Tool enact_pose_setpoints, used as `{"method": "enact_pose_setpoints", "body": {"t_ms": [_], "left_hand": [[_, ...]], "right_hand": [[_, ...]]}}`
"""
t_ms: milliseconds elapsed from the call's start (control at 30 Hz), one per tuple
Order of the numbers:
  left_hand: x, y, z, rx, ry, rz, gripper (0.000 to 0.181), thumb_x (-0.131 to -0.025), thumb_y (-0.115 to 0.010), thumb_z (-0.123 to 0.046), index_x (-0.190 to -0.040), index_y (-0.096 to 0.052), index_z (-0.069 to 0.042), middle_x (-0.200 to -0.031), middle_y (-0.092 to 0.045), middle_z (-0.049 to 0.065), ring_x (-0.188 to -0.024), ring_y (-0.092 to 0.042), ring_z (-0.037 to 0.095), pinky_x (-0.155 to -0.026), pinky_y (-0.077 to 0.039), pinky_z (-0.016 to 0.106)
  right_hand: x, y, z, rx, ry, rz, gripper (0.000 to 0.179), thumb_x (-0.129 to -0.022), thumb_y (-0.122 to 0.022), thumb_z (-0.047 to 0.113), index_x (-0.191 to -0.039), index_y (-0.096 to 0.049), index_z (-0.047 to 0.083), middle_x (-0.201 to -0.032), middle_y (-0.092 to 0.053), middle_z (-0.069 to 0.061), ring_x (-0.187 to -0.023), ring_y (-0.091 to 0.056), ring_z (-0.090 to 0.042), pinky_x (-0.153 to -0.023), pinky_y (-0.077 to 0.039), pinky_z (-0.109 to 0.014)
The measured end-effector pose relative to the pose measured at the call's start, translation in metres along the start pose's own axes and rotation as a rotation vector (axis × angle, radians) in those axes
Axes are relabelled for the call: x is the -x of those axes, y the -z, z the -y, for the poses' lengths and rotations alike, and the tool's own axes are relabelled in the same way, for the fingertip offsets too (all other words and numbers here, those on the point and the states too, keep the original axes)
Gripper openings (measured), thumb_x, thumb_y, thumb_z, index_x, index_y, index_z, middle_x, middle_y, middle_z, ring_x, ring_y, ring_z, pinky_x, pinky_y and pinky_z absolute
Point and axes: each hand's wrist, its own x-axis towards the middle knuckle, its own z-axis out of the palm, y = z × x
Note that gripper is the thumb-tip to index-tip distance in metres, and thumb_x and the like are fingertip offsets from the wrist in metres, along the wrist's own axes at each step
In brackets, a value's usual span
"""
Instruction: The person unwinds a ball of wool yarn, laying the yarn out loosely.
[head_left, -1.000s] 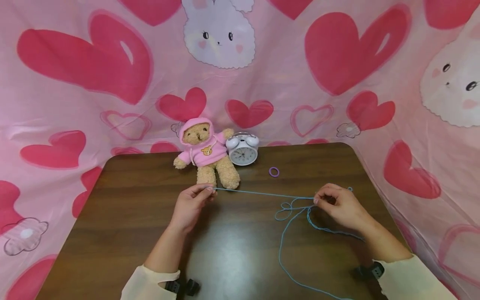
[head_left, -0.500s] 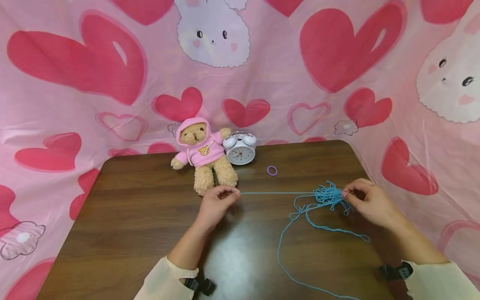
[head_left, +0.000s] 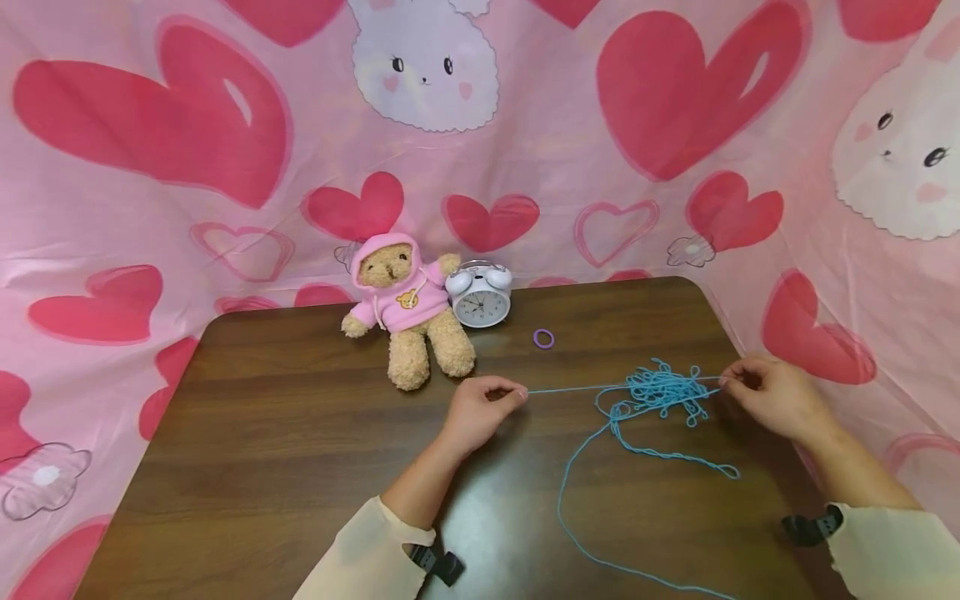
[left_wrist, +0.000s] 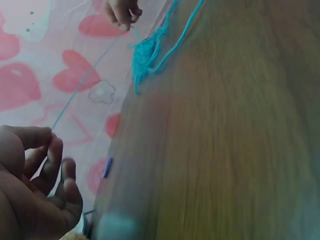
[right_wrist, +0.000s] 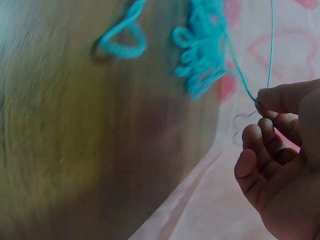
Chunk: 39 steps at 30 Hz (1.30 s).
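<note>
A tangled heap of blue yarn (head_left: 666,392) lies at the right of the table, with a twisted loop and a long loose tail trailing toward the front. My left hand (head_left: 478,411), to the left of the heap, pinches one strand between thumb and forefinger. Beyond the heap's right side, my right hand (head_left: 780,402) pinches the yarn at its fingertips. The right wrist view shows two strands meeting at that pinch, one from the heap and one running upward. In the left wrist view a thin strand stretches straight between both hands, above the table.
A teddy bear (head_left: 406,302) in a pink hoodie sits at the back, beside a white alarm clock (head_left: 481,302). A purple ring (head_left: 543,339) lies right of the clock. Pink heart-printed cloth (head_left: 540,142) hangs behind the brown table (head_left: 285,433).
Both hands have moved to the right. The yarn heap, mostly hidden near my right hand a second ago, now lies in full view, and the right hand has drawn strands away from it.
</note>
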Motion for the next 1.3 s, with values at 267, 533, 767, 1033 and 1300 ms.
{"method": "enact_pose_setpoints", "body": {"t_ms": [267, 533, 767, 1033, 1300], "left_hand": [[-0.008, -0.023, 0.002, -0.164, -0.046, 0.005, 0.004, -0.088, -0.081, -0.022, -0.088, -0.083, -0.018, -0.083, -0.074, -0.010, -0.075, -0.064, 0.005, -0.070, -0.052, 0.025], [-0.006, -0.030, 0.007, -0.377, -0.040, 0.009, 0.007, -0.089, -0.081, -0.031, -0.093, -0.085, -0.026, -0.098, -0.075, -0.008, -0.099, -0.060, 0.020, -0.089, -0.039, 0.048], [-0.004, -0.029, 0.015, -0.414, -0.017, 0.022, 0.010, -0.087, -0.083, -0.033, -0.094, -0.085, -0.026, -0.100, -0.071, -0.005, -0.101, -0.055, 0.022, -0.086, -0.036, 0.048], [-0.001, -0.014, 0.022, -0.332, -0.049, 0.045, 0.016, -0.086, -0.083, -0.025, -0.101, -0.083, -0.020, -0.106, -0.073, -0.002, -0.111, -0.060, 0.026, -0.101, -0.043, 0.049], [0.007, 0.018, 0.024, -0.241, -0.037, 0.047, 0.022, -0.087, -0.082, -0.022, -0.108, -0.080, -0.017, -0.109, -0.073, 0.000, -0.107, -0.066, 0.020, -0.096, -0.051, 0.041]], "right_hand": [[-0.010, -0.022, -0.020, 0.026, -0.028, 0.098, 0.011, -0.090, -0.076, 0.018, -0.087, -0.074, 0.008, -0.079, -0.067, 0.001, -0.073, -0.057, -0.020, -0.064, -0.048, -0.037], [-0.018, -0.032, -0.025, 0.026, -0.041, 0.175, 0.014, -0.094, -0.073, 0.020, -0.088, -0.074, 0.006, -0.077, -0.070, 0.001, -0.071, -0.060, -0.020, -0.067, -0.049, -0.042], [-0.021, -0.031, -0.028, 0.029, -0.011, 0.210, 0.017, -0.094, -0.074, 0.020, -0.096, -0.076, 0.004, -0.088, -0.075, -0.010, -0.081, -0.067, -0.033, -0.074, -0.052, -0.048], [-0.018, -0.006, -0.022, 0.020, -0.014, 0.259, 0.023, -0.092, -0.076, 0.017, -0.110, -0.076, 0.002, -0.096, -0.076, -0.013, -0.089, -0.068, -0.037, -0.071, -0.053, -0.044], [-0.014, 0.000, 0.011, -0.062, 0.035, 0.097, 0.031, -0.092, -0.080, 0.022, -0.117, -0.074, 0.004, -0.096, -0.076, -0.009, -0.083, -0.070, -0.020, -0.066, -0.053, -0.021]]}}
